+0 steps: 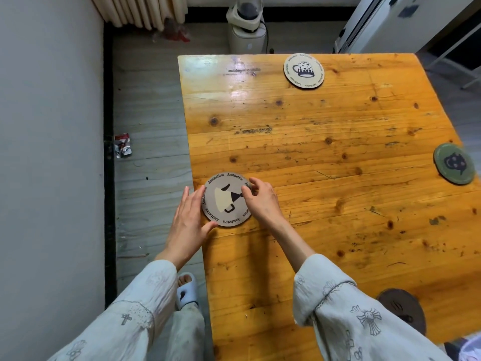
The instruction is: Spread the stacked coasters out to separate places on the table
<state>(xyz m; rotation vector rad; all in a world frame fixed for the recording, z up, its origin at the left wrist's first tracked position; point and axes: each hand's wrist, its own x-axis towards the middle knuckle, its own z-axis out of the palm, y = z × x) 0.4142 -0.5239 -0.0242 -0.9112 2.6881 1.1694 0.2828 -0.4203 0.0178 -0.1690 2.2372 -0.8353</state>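
Observation:
A grey-brown round coaster (223,201) with a cream cup drawing lies flat near the left edge of the orange wooden table (325,152). My left hand (188,217) rests against its left rim, fingers spread. My right hand (260,198) pinches its right rim with fingertips on top. A cream coaster (304,70) with a mug drawing sits at the far edge. A green coaster (454,163) lies at the right edge. A dark brown coaster (402,307) lies near the front right, partly hidden by my right sleeve.
The table's left edge runs just under my left hand, with grey floor below. A crumpled wrapper (122,145) lies on the floor by the wall. A white appliance (247,24) stands beyond the table's far edge. My slippered foot (186,290) shows below.

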